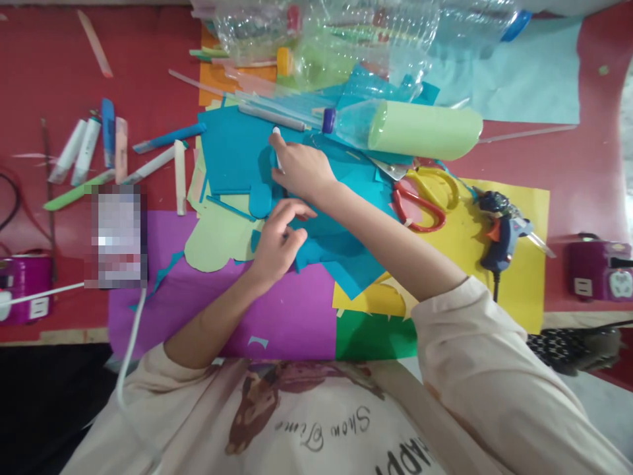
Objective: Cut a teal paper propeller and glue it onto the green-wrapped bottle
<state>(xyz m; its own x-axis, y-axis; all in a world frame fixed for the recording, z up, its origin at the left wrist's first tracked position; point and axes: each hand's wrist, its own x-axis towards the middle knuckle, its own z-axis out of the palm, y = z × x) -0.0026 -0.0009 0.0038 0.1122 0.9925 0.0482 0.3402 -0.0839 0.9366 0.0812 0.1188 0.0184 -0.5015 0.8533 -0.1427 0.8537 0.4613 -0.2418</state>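
Note:
My right hand [304, 168] reaches over the blue paper [232, 148], its fingers closed around a slim white pen-like stick [275, 132]; most of the stick is hidden under the fingers. Just below it, my left hand [281, 241] hovers or rests by the lower part of the blue sheets, fingers loosely curled, thumb apart, nothing between them. A small rounded blue paper piece [260, 200] lies beside both hands. Under the left hand's side is a pale green cut-out sheet [212, 241]. Red-handled scissors [420, 214] and yellow-handled scissors [452, 188] lie right of my right forearm.
A bottle wrapped in green paper [425, 128] lies behind my right hand, with clear plastic bottles [336, 39] further back. At right is a glue gun [504, 241]. Several markers [86, 152] and a phone [119, 237] lie left. Purple paper [301, 316] covers the front.

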